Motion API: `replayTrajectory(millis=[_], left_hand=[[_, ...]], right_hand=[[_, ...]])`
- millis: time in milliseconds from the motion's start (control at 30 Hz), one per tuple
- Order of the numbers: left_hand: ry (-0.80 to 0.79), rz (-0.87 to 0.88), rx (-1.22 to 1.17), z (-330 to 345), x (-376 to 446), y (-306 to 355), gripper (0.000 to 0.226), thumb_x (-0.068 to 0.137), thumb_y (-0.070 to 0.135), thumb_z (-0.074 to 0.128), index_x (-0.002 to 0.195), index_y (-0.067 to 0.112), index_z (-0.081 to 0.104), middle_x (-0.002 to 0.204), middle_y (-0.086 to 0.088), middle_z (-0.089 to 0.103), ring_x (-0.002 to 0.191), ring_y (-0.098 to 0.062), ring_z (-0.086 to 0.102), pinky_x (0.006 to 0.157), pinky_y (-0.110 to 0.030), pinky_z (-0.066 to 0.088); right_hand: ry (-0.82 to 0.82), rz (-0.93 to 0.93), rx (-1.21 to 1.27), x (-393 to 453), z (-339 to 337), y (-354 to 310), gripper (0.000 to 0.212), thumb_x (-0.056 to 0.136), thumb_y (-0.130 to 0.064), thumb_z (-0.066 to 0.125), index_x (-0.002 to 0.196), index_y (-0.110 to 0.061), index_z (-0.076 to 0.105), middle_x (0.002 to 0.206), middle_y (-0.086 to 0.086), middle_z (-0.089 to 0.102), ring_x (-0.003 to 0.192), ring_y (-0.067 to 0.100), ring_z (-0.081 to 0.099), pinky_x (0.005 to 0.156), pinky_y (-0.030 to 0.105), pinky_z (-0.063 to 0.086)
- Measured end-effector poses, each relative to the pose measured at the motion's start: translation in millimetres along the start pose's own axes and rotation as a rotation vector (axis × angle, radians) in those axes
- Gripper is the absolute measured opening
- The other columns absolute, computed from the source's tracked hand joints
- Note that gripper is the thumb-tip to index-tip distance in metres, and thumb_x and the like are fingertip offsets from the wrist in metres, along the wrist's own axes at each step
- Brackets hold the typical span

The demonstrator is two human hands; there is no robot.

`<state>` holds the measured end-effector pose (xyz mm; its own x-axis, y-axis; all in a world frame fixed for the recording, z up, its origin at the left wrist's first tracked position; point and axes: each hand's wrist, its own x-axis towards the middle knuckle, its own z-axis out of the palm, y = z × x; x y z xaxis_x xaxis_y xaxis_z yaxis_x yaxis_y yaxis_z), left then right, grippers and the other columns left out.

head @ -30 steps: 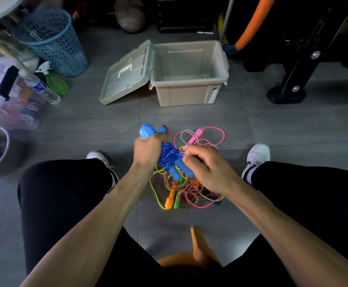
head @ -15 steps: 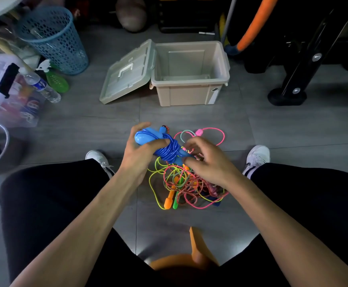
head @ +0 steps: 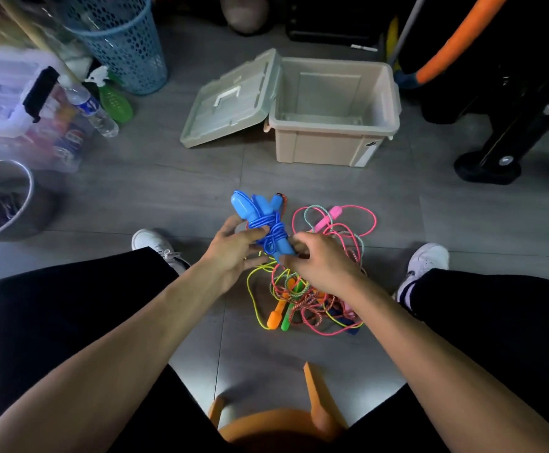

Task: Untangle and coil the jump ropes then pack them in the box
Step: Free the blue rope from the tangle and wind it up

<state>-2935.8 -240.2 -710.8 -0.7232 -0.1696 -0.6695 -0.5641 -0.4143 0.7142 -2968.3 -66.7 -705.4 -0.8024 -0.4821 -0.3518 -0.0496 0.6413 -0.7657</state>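
Blue jump rope (head: 268, 223), cord wrapped round its two handles, held above the floor between both hands. Left hand (head: 230, 253) grips the bundle from the left, fingers curled against the wrap; right hand (head: 322, 263) pinches the lower end of the bundle with curled fingers. Box (head: 335, 148) sits beyond on the floor, lid (head: 230, 99) swung open to its left, nothing visible inside.

Step in hand looks like finishing the wrap. Best bet: keep the left grip firm on the handles so the turns don't slacken, tuck the loose end under a turn, then carry it to the box (check that no strand from the pile rides along).

Tangle of jump ropes (head: 315, 289) lies right under the hands: pink, yellow, braided cords, orange and green handles.

Grey tiled floor (head: 168, 197), dim room. Blue mesh basket (head: 119, 40), water bottle (head: 91, 107) and clear bin (head: 11, 93) at left; orange stool (head: 283, 416) under the person.
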Motion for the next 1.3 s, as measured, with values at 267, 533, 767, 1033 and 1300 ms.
replayTrajectory(millis=[267, 533, 767, 1033, 1300], left_hand=[[0.326, -0.165, 0.080, -56, 109, -17, 0.033, 0.088, 0.016, 0.064, 0.120, 0.010, 0.057, 0.097, -0.012, 0.065, 0.077, -0.025, 0.064, 0.064, -0.034, 0.056], [0.485, -0.211, 0.121, -111, 216, -38, 0.018, 0.089, 0.013, 0.065, 0.106, 0.009, 0.061, 0.095, -0.013, 0.061, 0.076, -0.027, 0.063, 0.066, -0.041, 0.056], [0.550, -0.125, 0.209, -141, 269, -47, 0.029, 0.087, 0.013, 0.065, 0.116, 0.005, 0.065, 0.104, -0.019, 0.068, 0.092, -0.030, 0.065, 0.088, -0.051, 0.054], [0.580, -0.082, 0.508, -131, 229, -56, 0.024, 0.083, 0.024, 0.063, 0.104, 0.015, 0.072, 0.097, -0.009, 0.073, 0.093, -0.026, 0.068, 0.084, -0.037, 0.055], [0.251, -0.026, 0.668, -66, 150, -99, 0.015, 0.079, 0.013, 0.065, 0.077, 0.025, 0.073, 0.071, -0.001, 0.067, 0.070, -0.020, 0.064, 0.073, -0.037, 0.055]], right_hand=[[-0.062, 0.105, -0.116, 69, -1, 14, 0.005, 0.088, -0.034, 0.065, 0.088, -0.030, 0.063, 0.080, -0.016, 0.064, 0.070, -0.004, 0.060, 0.056, 0.018, 0.041], [-0.110, 0.183, -0.139, 165, 41, 27, 0.008, 0.087, -0.032, 0.066, 0.090, -0.026, 0.069, 0.073, -0.016, 0.061, 0.075, 0.007, 0.062, 0.062, 0.021, 0.043], [-0.147, 0.243, -0.123, 200, 68, 51, 0.004, 0.088, -0.032, 0.064, 0.085, -0.031, 0.065, 0.080, -0.014, 0.065, 0.076, 0.006, 0.064, 0.065, 0.024, 0.049], [-0.114, 0.279, -0.049, 159, 60, 68, 0.003, 0.089, -0.032, 0.064, 0.087, -0.029, 0.066, 0.082, -0.013, 0.067, 0.073, 0.002, 0.064, 0.057, 0.019, 0.045], [-0.006, 0.417, -0.002, 54, 32, 114, 0.006, 0.087, -0.024, 0.066, 0.089, -0.020, 0.070, 0.084, -0.003, 0.071, 0.079, 0.012, 0.068, 0.069, 0.023, 0.049]])
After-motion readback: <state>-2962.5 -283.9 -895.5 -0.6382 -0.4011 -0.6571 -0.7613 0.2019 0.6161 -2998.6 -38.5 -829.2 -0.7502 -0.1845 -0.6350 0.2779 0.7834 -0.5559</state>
